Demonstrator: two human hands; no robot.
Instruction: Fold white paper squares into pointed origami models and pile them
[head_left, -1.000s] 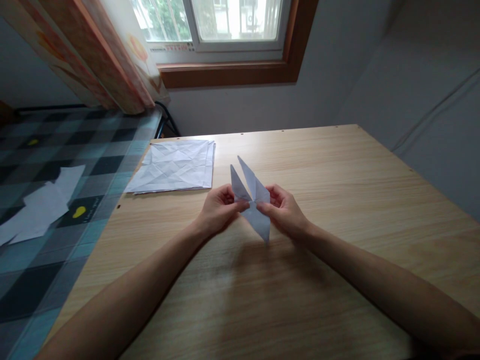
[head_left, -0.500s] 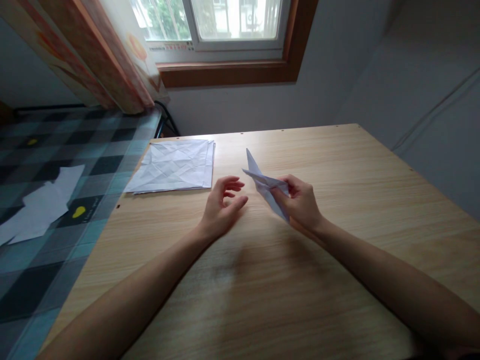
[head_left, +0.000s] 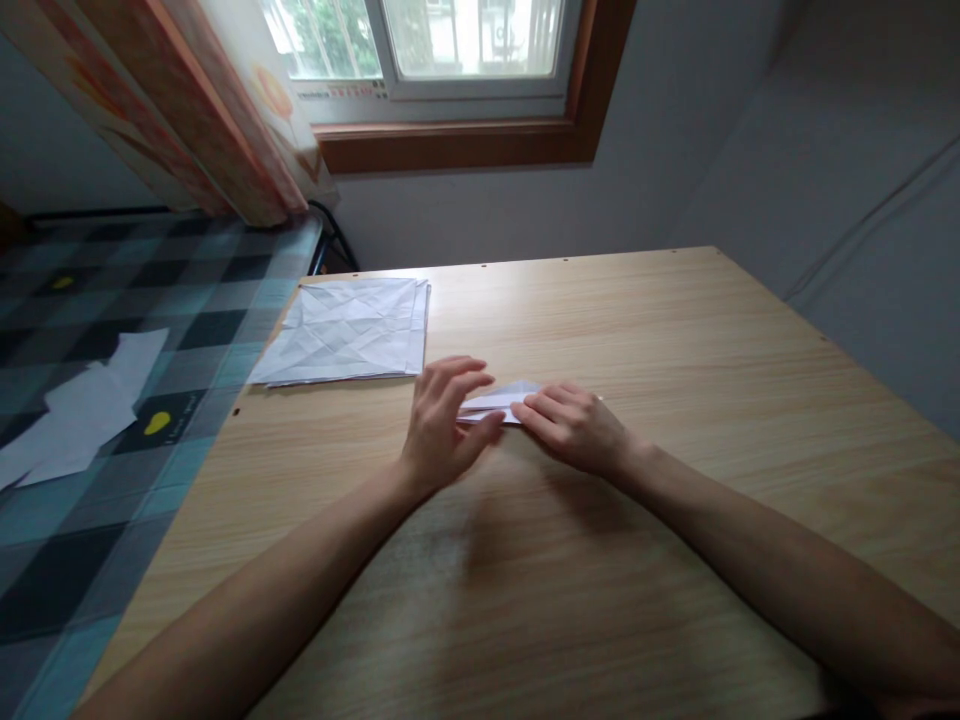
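Observation:
A folded white paper piece (head_left: 501,402) lies flat on the wooden table (head_left: 675,330), mostly covered by my hands. My right hand (head_left: 574,428) rests palm down on its right part, fingers stretched flat over it. My left hand (head_left: 444,425) touches its left end, fingers extended and slightly apart above the paper, thumb at the near edge. Only a thin strip of the paper shows between the two hands.
A stack of creased white sheets (head_left: 346,330) lies at the table's far left corner. Left of the table is a checked bedspread (head_left: 90,300) with loose white paper scraps (head_left: 82,405). A curtain (head_left: 210,110) and a window (head_left: 450,40) are behind.
The paper piece, held up in both hands, then in the right hand alone, has come down flat onto the table. Both hands now lie on it.

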